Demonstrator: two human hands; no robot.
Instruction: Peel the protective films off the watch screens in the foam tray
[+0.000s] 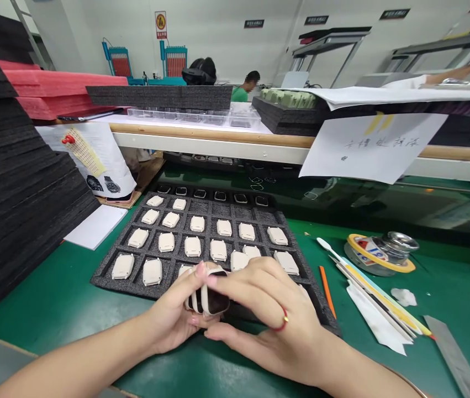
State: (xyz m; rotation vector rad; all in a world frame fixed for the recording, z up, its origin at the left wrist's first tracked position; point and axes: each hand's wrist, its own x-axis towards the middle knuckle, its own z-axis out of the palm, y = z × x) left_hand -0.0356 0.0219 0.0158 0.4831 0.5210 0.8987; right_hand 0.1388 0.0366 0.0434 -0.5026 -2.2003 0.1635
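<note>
My left hand (172, 318) and my right hand (268, 315) meet over the near edge of a black foam tray (106, 273). Together they pinch a small beige watch case (210, 298) with a dark screen, held upright; a second similar case seems to sit against it in the left fingers. A red ring is on my right hand. The tray holds several beige watch cases (166, 241) lying in its pockets, and a far row of dark-faced cases (218, 195).
A tall stack of black foam trays (15, 210) stands at the left, with a white pad (96, 225) beside it. Right of the tray lie an orange pencil (326, 290), swabs and sticks (367, 282), a tape roll with a metal dispenser (384, 253), and a steel ruler (454, 356). A person sits beyond the shelf.
</note>
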